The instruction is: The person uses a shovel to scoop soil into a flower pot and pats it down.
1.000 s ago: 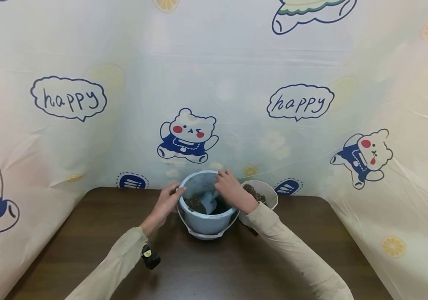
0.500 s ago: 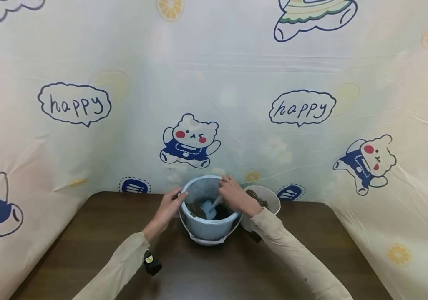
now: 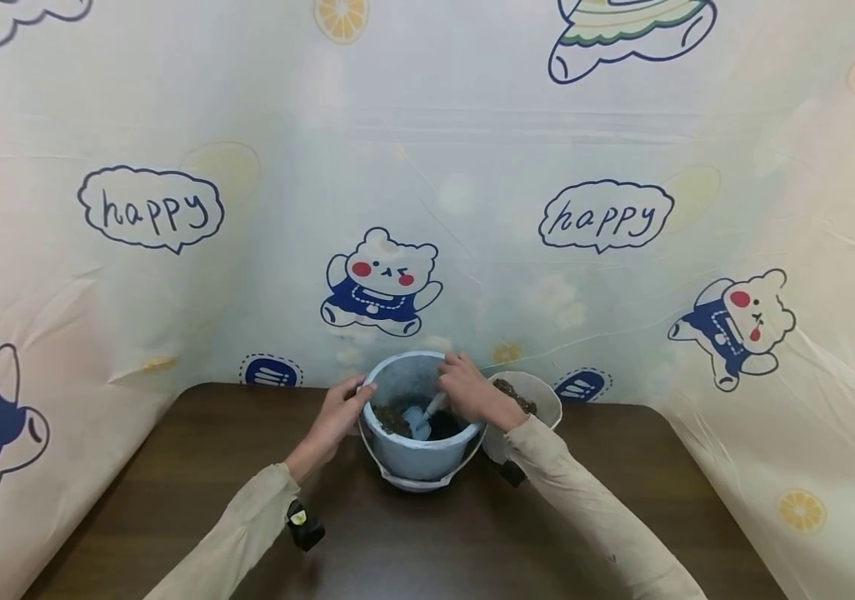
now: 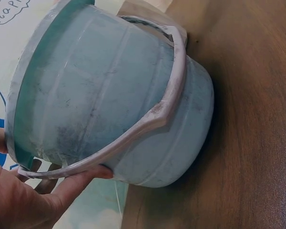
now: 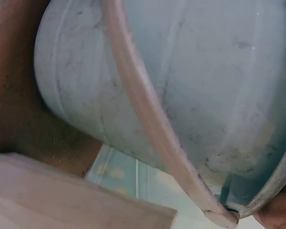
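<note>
A light blue bucket (image 3: 420, 457) stands on the table with dark soil (image 3: 392, 421) inside. My left hand (image 3: 332, 423) grips its rim at the left; in the left wrist view, fingers of this hand (image 4: 24, 200) lie at the rim and beside the handle's end. Reaching over the right side of the rim, my right hand (image 3: 468, 392) holds a small blue shovel (image 3: 417, 423) by its pale handle. The blade rests at the soil inside. In the right wrist view only a bit of the hand (image 5: 281, 210) shows past the rim, and the shovel is hidden.
Right of the bucket, partly behind my right arm, stands a white container (image 3: 547, 400) holding more soil. The bucket's pale carrying handle (image 3: 412, 485) hangs down in front. Behind the brown table (image 3: 225, 475) hangs a printed cloth (image 3: 472, 208).
The shovel blade has shifted and tilted within the bucket, along with a slight move of my right hand. My left hand keeps its grip on the rim. The head view has tilted slightly.
</note>
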The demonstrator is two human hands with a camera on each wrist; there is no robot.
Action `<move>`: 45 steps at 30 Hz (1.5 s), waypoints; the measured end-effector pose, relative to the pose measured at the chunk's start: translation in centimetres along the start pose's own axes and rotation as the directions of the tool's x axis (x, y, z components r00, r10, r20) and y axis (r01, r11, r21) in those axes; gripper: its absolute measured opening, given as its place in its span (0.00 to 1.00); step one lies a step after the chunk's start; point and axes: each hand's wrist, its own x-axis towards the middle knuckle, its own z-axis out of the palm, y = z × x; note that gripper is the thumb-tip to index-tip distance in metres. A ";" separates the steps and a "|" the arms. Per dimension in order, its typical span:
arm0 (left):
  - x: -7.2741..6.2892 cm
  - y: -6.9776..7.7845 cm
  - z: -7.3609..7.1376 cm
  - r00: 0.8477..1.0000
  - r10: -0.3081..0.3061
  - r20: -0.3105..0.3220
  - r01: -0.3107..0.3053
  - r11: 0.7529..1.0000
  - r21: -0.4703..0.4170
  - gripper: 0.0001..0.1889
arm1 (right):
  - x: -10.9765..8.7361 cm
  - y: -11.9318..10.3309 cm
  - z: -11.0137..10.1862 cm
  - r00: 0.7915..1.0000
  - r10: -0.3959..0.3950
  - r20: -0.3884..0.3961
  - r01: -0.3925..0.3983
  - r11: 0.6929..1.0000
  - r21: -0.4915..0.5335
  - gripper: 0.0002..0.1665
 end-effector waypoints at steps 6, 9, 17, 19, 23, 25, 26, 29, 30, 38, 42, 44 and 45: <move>-0.2 0.1 0.0 1.000 0.002 -0.006 -0.002 1.000 -0.012 0.26 | -0.2 0.4 -0.3 0.999 -0.043 0.009 0.042 0.993 0.106 0.08; -0.3 0.2 0.0 1.000 0.004 -0.001 -0.004 1.000 -0.012 0.26 | -0.1 0.9 -0.6 0.998 -0.063 0.026 0.057 0.983 0.172 0.08; -0.2 0.0 -0.1 1.000 0.001 -0.003 -0.001 1.000 -0.016 0.25 | -0.4 1.8 -0.8 0.995 -0.101 0.025 0.091 0.958 0.271 0.11; 0.0 0.0 0.0 1.000 -0.002 -0.003 0.002 1.000 -0.014 0.25 | -0.8 2.0 -0.9 0.996 -0.088 -0.006 0.087 0.956 0.281 0.12; 0.2 -0.1 0.5 1.000 -0.002 -0.007 0.002 1.000 -0.008 0.26 | -1.9 2.6 -0.8 0.997 -0.052 -0.065 0.071 0.944 0.322 0.14; 0.3 -0.1 0.6 1.000 0.003 -0.009 -0.003 1.000 -0.001 0.26 | -2.2 2.5 -1.0 0.997 -0.033 -0.067 0.055 0.936 0.347 0.15; 0.2 -0.1 0.6 1.000 0.005 -0.012 -0.005 1.000 0.002 0.26 | -2.2 2.4 -1.1 0.998 -0.028 -0.060 0.048 0.932 0.360 0.15; 0.0 -0.2 0.4 1.000 -0.006 -0.027 0.007 1.000 0.011 0.25 | -2.2 1.8 -1.7 1.000 -0.001 -0.021 0.009 0.926 0.377 0.15; 0.0 -0.3 0.3 0.999 -0.012 -0.029 0.013 1.000 0.013 0.25 | -2.1 1.7 -1.6 1.000 -0.001 -0.013 0.005 0.927 0.375 0.15; -0.1 -0.3 0.1 0.999 -0.024 -0.025 0.025 1.000 0.011 0.26 | -2.2 1.6 -1.4 0.998 0.021 -0.055 0.001 0.933 0.359 0.14; 0.2 -0.2 0.2 1.000 -0.014 -0.011 0.014 1.000 -0.001 0.26 | -2.5 1.7 -1.6 0.996 0.020 -0.084 0.012 0.934 0.358 0.14; 0.2 -0.2 0.1 1.000 -0.017 -0.012 0.017 1.000 -0.004 0.26 | -2.5 1.7 -1.6 0.996 0.028 -0.087 0.006 0.930 0.368 0.14; 0.1 -0.1 0.1 1.000 -0.017 -0.014 0.017 1.000 -0.003 0.26 | -2.5 1.8 -1.6 0.996 0.030 -0.089 0.006 0.927 0.375 0.14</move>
